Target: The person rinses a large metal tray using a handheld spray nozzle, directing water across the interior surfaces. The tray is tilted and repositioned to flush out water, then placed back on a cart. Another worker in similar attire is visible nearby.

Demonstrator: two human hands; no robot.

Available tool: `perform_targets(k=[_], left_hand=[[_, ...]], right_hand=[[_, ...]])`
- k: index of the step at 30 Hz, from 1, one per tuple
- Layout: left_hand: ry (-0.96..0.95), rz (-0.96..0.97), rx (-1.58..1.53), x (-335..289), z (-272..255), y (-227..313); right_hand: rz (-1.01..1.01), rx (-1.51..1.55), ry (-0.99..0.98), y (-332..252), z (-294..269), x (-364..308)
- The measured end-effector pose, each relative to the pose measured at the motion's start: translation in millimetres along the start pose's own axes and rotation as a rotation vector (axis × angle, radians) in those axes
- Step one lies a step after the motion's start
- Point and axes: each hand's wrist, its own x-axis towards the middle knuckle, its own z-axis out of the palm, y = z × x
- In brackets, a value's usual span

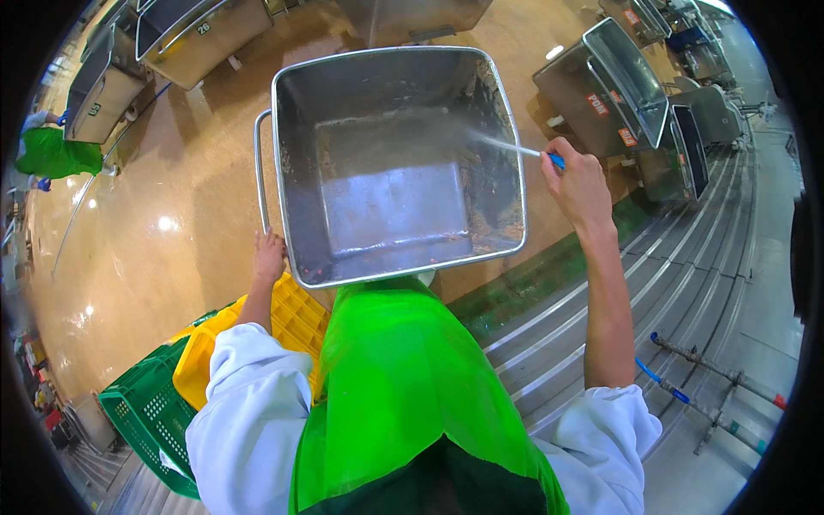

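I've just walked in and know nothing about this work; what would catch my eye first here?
Probably the bright green apron at bottom centre, and the big metal bin just above it. Next, at the bin's right edge, the right hand grips a blue nozzle sending a fine jet inside. Yellow and green crates brighten the lower left.

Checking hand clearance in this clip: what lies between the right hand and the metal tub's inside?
In the head view, a blue nozzle, held in the right hand, and a thin pale spray running from it into the metal tub.
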Motion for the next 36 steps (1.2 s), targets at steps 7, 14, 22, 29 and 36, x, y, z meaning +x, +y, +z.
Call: perform_targets(k=[7,14,22,29,36], left_hand=[[0.131,-0.525,-0.855,-9.3,-10.5,13.5],[0.278,-0.463,-0.873,-12.9,18.4,15.2],[0.296,-0.371,-0.859,-13.0,16.3,4.3],[0.192,-0.405,-0.898,-20.6,-5.7,14.4],[0.344,-0.236,-0.891,-27.1,5.3,21.1]], right_hand=[[-0.004,0.007,-0.176,-2.0,15.8,-13.2],[-0.006,-0.010,-0.066,-11.6,29.4,-12.2],[-0.030,-0.031,-0.084,-26.8,42.8,-12.4],[-0.014,-0.022,-0.114,-33.7,49.5,-11.8],[0.033,-0.007,-0.161,-33.9,58.5,-12.0]])
